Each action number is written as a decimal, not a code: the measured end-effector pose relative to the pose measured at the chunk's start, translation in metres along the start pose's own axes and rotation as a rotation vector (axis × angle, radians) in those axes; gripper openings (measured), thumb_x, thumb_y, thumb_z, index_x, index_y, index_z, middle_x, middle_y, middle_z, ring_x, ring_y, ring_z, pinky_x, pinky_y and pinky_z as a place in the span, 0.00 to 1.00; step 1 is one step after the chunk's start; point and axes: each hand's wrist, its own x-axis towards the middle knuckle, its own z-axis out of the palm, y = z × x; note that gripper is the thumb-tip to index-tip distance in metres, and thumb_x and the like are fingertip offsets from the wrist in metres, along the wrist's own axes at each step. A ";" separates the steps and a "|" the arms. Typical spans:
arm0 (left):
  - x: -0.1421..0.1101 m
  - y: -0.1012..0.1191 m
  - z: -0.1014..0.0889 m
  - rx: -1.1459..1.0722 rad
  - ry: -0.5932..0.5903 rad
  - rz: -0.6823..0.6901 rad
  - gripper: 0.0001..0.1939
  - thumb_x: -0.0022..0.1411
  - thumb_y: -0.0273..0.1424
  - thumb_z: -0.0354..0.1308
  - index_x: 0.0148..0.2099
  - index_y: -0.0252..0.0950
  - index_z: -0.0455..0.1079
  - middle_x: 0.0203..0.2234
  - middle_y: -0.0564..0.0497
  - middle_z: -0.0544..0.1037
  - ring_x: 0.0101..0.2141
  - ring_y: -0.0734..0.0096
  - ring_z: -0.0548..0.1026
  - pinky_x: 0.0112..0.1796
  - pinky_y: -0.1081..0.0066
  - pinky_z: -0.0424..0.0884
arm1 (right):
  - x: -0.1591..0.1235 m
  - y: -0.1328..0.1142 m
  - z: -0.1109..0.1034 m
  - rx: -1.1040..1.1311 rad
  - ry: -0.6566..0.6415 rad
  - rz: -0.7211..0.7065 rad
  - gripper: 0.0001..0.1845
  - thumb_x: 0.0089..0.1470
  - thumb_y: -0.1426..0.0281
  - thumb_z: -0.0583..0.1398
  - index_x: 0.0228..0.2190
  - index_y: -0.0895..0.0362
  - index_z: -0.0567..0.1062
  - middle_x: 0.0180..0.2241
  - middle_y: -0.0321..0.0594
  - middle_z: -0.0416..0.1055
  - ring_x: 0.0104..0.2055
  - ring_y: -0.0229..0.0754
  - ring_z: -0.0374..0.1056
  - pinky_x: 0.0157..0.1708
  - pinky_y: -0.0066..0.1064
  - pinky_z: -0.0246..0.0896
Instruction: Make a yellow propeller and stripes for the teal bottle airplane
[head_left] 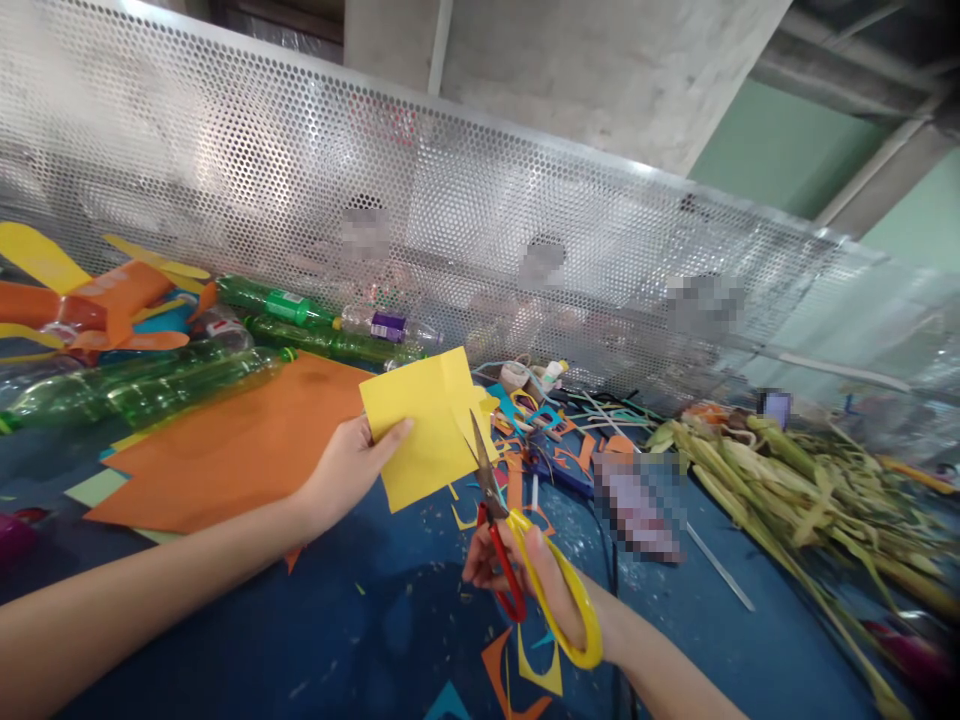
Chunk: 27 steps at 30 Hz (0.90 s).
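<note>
Brightly yellow paper, four-sided, scissors, one red loop, one yellow

yellow sheet: matt paper | scissors: smooth metal blades | bottles: glossy plastic

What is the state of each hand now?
Left hand: closed, holding a rectangular yellow paper sheet.
Right hand: holding metal scissors with red and yellow handles.

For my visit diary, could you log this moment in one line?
left hand: holds yellow paper; right hand: holds scissors; blades: at paper
</note>
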 end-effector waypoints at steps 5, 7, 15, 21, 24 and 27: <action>0.001 0.003 -0.003 0.209 0.034 0.082 0.15 0.56 0.41 0.54 0.37 0.35 0.72 0.33 0.49 0.78 0.34 0.59 0.75 0.32 0.69 0.70 | 0.000 0.001 -0.002 0.016 0.007 0.104 0.35 0.51 0.43 0.44 0.36 0.60 0.71 0.31 0.45 0.71 0.33 0.42 0.67 0.40 0.38 0.62; 0.000 0.005 -0.005 0.248 0.056 0.113 0.14 0.56 0.40 0.54 0.36 0.36 0.72 0.30 0.50 0.78 0.33 0.60 0.74 0.30 0.71 0.69 | 0.000 0.005 -0.002 0.042 0.026 0.125 0.34 0.53 0.44 0.43 0.35 0.60 0.72 0.29 0.44 0.71 0.31 0.42 0.67 0.38 0.37 0.62; 0.000 0.007 -0.008 0.290 0.116 0.147 0.11 0.52 0.37 0.57 0.33 0.35 0.74 0.24 0.52 0.77 0.24 0.67 0.72 0.21 0.75 0.62 | -0.004 0.004 0.000 -0.006 0.032 0.152 0.34 0.54 0.46 0.43 0.33 0.61 0.72 0.28 0.43 0.70 0.30 0.39 0.67 0.38 0.35 0.62; -0.001 0.010 -0.004 0.265 -0.007 0.051 0.15 0.56 0.40 0.55 0.37 0.34 0.73 0.29 0.49 0.79 0.28 0.63 0.75 0.24 0.72 0.68 | -0.003 0.003 0.001 0.027 0.041 0.125 0.33 0.53 0.45 0.43 0.30 0.60 0.71 0.26 0.42 0.69 0.30 0.41 0.66 0.37 0.35 0.62; 0.001 0.012 -0.003 0.027 -0.053 -0.045 0.17 0.55 0.40 0.56 0.42 0.33 0.71 0.35 0.45 0.79 0.33 0.59 0.76 0.32 0.67 0.72 | -0.003 0.005 0.000 0.065 0.033 0.117 0.31 0.53 0.46 0.44 0.30 0.59 0.70 0.28 0.41 0.70 0.30 0.41 0.67 0.37 0.35 0.62; 0.004 0.013 -0.002 -0.211 -0.096 -0.101 0.20 0.55 0.38 0.58 0.46 0.32 0.70 0.40 0.43 0.77 0.37 0.59 0.76 0.40 0.63 0.71 | -0.003 0.003 0.000 0.060 0.004 0.117 0.32 0.52 0.44 0.43 0.30 0.59 0.68 0.28 0.42 0.70 0.31 0.41 0.67 0.37 0.36 0.61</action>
